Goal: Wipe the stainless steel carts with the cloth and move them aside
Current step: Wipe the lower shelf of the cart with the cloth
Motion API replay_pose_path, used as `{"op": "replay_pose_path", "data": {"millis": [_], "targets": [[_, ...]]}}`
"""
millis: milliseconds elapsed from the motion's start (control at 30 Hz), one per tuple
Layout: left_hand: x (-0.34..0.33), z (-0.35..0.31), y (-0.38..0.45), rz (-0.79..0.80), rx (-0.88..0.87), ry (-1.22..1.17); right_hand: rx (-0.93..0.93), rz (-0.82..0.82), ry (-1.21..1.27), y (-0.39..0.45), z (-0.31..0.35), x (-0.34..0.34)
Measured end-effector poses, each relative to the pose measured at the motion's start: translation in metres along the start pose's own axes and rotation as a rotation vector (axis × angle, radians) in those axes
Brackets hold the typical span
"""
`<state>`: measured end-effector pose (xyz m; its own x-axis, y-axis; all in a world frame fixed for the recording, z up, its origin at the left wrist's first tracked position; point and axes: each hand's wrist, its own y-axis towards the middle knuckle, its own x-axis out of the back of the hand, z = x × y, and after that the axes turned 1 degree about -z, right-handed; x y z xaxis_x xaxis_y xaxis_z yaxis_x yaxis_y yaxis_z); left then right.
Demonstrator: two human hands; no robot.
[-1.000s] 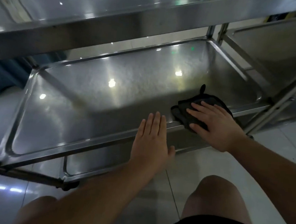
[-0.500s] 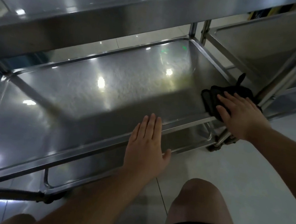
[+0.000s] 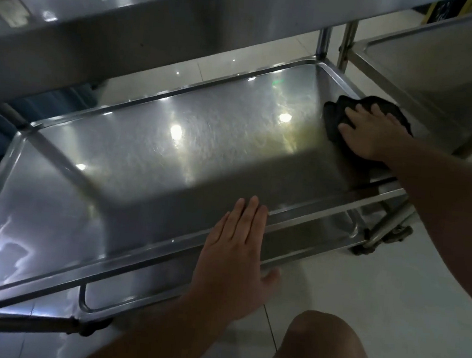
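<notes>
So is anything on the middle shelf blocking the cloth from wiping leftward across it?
Nothing visible. The right hand presses the cloth at the shelf's right end; the left hand rests flat on the near rim only.

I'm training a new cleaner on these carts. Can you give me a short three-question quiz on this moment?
1. True or false: the right hand presses the cloth flat on the middle shelf.
2. Where does the left hand rest? A) on the top shelf B) on the middle shelf's near rim C) on the floor
3. Fill in: the cloth lies at the shelf's ____ end, on the person's own side.

Key
1. True: fingers straight on the cloth.
2. B
3. right
</notes>
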<state>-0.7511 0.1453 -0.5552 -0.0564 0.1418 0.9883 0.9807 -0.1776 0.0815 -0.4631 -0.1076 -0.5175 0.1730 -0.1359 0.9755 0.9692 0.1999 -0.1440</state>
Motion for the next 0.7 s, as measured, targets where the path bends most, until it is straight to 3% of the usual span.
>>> {"op": "replay_pose_path", "data": {"millis": [200,433,567,700], "targets": [[-0.002,0.0,0.002,0.005,0.018,0.04,-0.002,-0.003,0.024,0.028,0.021,0.013],[0.004,-0.004,0.002,0.041,0.031,0.012,0.144,0.023,0.121,-0.056,0.005,-0.014],[0.007,-0.003,0.002,0.052,0.03,0.015,0.118,-0.076,0.057,-0.008,0.003,0.004],[0.006,-0.002,0.001,0.059,0.029,0.046,0.027,-0.039,-0.002,0.058,0.037,0.008]]}}
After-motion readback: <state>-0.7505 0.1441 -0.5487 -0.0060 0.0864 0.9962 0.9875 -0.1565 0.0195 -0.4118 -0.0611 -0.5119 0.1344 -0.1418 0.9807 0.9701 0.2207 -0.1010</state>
